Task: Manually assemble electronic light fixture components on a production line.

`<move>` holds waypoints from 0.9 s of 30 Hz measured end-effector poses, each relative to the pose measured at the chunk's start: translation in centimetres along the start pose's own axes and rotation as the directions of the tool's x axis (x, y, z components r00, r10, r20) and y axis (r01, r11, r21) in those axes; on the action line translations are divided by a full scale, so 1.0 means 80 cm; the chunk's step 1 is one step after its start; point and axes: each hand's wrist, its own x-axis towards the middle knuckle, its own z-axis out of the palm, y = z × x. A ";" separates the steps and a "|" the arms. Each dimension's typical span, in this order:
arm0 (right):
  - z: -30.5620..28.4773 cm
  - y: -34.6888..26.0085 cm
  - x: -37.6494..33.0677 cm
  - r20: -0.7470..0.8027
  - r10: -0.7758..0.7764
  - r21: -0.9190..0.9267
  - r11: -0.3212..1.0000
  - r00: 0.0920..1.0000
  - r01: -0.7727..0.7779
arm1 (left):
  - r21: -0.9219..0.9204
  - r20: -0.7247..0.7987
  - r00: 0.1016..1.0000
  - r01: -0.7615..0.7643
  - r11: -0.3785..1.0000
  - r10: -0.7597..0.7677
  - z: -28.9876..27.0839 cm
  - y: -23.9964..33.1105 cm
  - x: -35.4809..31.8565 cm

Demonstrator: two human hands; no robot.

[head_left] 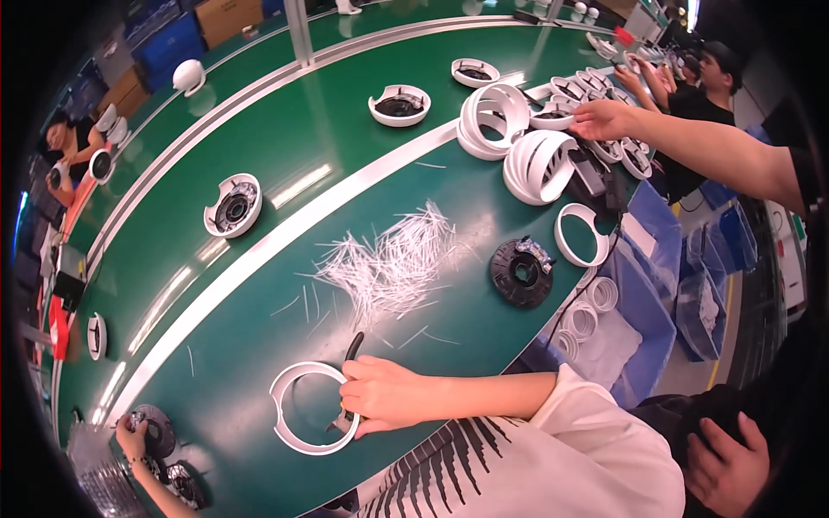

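My right hand [380, 397] is closed around a pair of pliers [355, 345], whose dark handle sticks up past the fingers. The metal jaws point down inside a white plastic ring [281, 414] with a notch in its left side. The fingers overlap the ring's right rim; whether they also grip it is hidden. At the lower left, my left hand [132, 442] has its fingers curled at the edge of a black round part [158, 432]. Another dark part with shiny wrapping [183, 483] lies beside that wrist.
Loose white strips [389, 268] lie heaped mid-table. To the right are a black disc [522, 272], a notched ring [583, 235] and stacked rings [540, 166]. White housings [233, 205] sit on the green belt. Blue bins [635, 306] stand beside the table; a co-worker's arm [725, 147] reaches in.
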 end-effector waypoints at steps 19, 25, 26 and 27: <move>0.018 -0.041 0.085 0.428 0.193 -0.211 0.971 0.883 -0.110 | -0.866 0.373 0.890 0.435 -0.246 0.263 0.051 0.445 -0.056; -0.023 0.000 0.067 -0.324 0.294 0.459 0.880 0.899 -0.122 | -0.758 0.326 0.884 0.456 -0.466 0.334 0.080 0.478 -0.097; -0.001 0.022 0.056 -0.344 0.536 0.816 0.576 0.771 -0.036 | -0.791 0.248 0.890 0.414 -0.450 0.383 0.075 0.493 -0.108; -0.022 0.007 0.066 -0.210 0.668 0.975 0.202 0.713 0.098 | -0.804 0.232 0.921 0.363 -0.471 0.313 0.078 0.494 -0.118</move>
